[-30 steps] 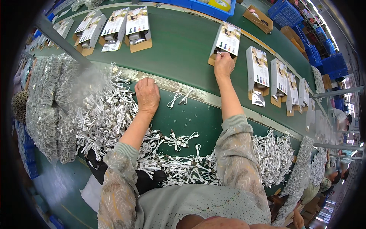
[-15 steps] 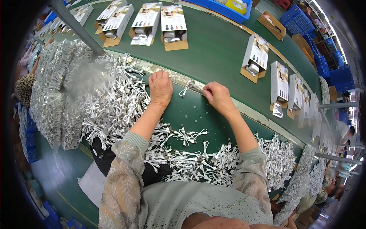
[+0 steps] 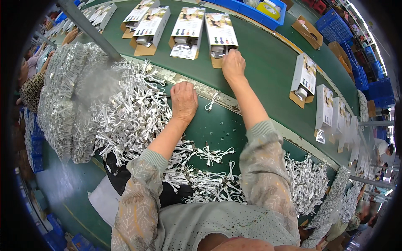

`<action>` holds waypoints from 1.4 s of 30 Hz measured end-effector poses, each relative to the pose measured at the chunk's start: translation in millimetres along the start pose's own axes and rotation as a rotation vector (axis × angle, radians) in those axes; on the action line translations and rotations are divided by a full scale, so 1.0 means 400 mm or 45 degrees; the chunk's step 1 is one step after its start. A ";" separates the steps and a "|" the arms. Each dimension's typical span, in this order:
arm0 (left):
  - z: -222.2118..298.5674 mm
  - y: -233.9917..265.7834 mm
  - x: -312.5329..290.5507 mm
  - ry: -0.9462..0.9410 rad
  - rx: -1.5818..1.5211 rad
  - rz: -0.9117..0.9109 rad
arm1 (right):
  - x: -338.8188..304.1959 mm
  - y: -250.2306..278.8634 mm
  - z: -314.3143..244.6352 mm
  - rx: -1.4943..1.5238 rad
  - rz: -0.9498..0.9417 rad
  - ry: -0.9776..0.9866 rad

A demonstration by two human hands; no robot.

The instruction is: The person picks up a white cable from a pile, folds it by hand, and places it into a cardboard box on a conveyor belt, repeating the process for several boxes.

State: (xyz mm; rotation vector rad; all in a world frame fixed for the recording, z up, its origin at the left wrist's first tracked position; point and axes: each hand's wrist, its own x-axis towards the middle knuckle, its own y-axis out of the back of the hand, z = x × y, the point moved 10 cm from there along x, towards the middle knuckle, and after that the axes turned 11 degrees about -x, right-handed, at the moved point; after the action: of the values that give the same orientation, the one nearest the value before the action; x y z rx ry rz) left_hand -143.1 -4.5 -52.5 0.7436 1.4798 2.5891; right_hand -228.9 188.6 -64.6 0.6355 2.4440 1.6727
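My right hand (image 3: 233, 66) reaches over the green belt to the open lower end of a white printed box (image 3: 222, 31). Its fingers are pinched together at the brown flap, and what they hold is hidden. Inside that opening, part of a dark and silvery item shows. My left hand (image 3: 184, 101) rests at the pale worn ledge (image 3: 167, 75), fingers curled together and palm down; anything under them is out of sight. Just right of it, a single white looped cable (image 3: 212, 101) lies against the ledge. A large heap of bundled white cables (image 3: 130, 108) is beside my left hand.
More open boxes (image 3: 186, 25) lie on the belt (image 3: 264, 62), left and right. Bagged cables (image 3: 63, 104) are stacked at far left, beside a metal post (image 3: 88, 29). Another cable pile (image 3: 307, 180) sits right of my arm. A blue tray (image 3: 251, 12) stands beyond the belt.
My right hand has gone from the ledge, forward and left, to the box's open end. The boxes have shifted right along the belt. My left hand stays at the ledge; the view has moved slightly.
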 end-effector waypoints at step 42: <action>-0.006 0.001 0.001 -0.006 0.039 0.027 | -0.449 0.105 0.024 0.447 -0.633 0.359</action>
State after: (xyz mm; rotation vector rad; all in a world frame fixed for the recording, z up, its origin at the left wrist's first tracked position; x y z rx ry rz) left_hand -144.5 -6.6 -53.3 0.7725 1.5220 2.5837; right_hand -51.6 138.0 -55.2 -0.2001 2.8026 1.2166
